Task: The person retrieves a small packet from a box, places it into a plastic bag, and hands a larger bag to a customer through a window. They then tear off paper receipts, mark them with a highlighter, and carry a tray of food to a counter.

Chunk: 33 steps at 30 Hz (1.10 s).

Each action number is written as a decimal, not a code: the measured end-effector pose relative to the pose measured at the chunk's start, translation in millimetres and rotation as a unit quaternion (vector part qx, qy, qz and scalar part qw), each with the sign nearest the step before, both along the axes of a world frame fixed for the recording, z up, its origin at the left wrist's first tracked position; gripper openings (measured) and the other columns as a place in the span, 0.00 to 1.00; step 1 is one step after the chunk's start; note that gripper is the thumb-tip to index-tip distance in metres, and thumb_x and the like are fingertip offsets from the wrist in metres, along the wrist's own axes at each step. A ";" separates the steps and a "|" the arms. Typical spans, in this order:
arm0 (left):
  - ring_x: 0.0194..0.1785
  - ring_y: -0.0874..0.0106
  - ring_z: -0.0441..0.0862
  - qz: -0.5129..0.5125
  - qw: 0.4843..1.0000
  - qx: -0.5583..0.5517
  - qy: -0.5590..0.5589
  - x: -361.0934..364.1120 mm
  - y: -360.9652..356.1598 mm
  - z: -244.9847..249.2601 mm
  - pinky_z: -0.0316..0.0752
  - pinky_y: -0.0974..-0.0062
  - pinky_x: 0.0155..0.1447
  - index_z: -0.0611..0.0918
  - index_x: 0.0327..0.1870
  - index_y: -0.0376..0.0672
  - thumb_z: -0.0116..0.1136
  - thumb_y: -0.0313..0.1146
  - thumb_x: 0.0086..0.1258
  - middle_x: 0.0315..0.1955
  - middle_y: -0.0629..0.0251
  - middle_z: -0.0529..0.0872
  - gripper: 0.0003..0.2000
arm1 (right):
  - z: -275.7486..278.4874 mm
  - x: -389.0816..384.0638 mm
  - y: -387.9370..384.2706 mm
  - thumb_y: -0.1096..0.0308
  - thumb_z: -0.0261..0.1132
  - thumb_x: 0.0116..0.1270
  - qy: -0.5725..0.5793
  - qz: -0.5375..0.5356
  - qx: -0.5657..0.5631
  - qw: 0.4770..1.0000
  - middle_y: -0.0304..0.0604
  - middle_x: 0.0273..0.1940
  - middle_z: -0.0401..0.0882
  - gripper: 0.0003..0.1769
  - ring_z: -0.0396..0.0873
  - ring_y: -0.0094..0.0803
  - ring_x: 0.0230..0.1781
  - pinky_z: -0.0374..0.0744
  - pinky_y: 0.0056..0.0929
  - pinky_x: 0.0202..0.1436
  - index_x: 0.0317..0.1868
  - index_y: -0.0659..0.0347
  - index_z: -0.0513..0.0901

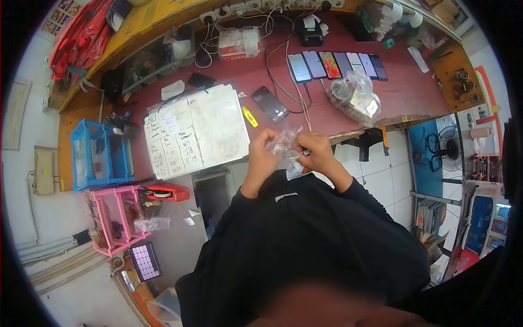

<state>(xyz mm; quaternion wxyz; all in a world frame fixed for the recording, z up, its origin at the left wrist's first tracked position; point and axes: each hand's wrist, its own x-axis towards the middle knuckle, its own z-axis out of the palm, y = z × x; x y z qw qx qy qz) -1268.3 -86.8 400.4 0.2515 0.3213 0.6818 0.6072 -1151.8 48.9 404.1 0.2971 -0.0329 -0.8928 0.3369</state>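
The left hand (pixel 263 158) and the right hand (pixel 318 154) are both pinching a clear plastic bag (pixel 284 144), fingers curled closed on it; the bag is hanging between them, just off the front edge of the red surface (pixel 229 71); a dark phone (pixel 269 104) is lying just beyond it, with a yellow highlighter (pixel 249 116) resting between that phone and an open notebook (pixel 197 131); a bulging plastic bundle (pixel 357 99) is sitting to the right, near a row of phones (pixel 330 65), several of them showing lit screens.
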 end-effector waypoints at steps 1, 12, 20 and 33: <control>0.35 0.81 0.74 0.000 1.000 0.019 -0.017 1.1 -0.4 -2.3 0.69 0.82 0.40 0.74 0.34 0.40 0.58 0.17 0.59 0.28 0.72 0.78 0.08 | 1.3 0.1 -0.6 0.73 0.69 0.43 -0.003 0.006 0.002 1.000 0.38 0.24 0.77 0.12 0.78 0.39 0.24 0.75 0.34 0.30 0.29 0.57 0.75; 0.33 0.83 0.74 0.102 0.930 0.178 -0.305 1.0 9.3 -6.5 0.72 0.83 0.37 0.73 0.38 0.45 0.57 0.31 0.74 0.31 0.74 0.76 0.05 | 28.7 -2.7 -13.6 0.69 0.69 0.45 -0.044 0.129 0.000 0.991 0.37 0.24 0.74 0.11 0.77 0.40 0.24 0.73 0.36 0.29 0.29 0.54 0.75; 0.42 0.76 0.79 0.036 0.901 0.129 -0.412 -2.7 -0.2 8.7 0.75 0.75 0.47 0.75 0.51 0.39 0.49 0.40 0.78 0.40 0.66 0.81 0.13 | 28.7 -6.3 -6.9 0.70 0.70 0.43 -0.006 0.089 0.013 0.996 0.36 0.23 0.73 0.12 0.75 0.39 0.22 0.73 0.34 0.28 0.27 0.56 0.74; 0.66 0.58 0.71 -0.123 0.828 0.168 -0.521 -8.5 -3.4 13.5 0.70 0.57 0.67 0.60 0.70 0.35 0.36 0.47 0.80 0.65 0.51 0.70 0.27 | 25.8 -7.8 2.2 0.72 0.69 0.46 -0.008 0.068 -0.018 0.998 0.40 0.21 0.74 0.10 0.76 0.41 0.22 0.73 0.34 0.27 0.27 0.59 0.75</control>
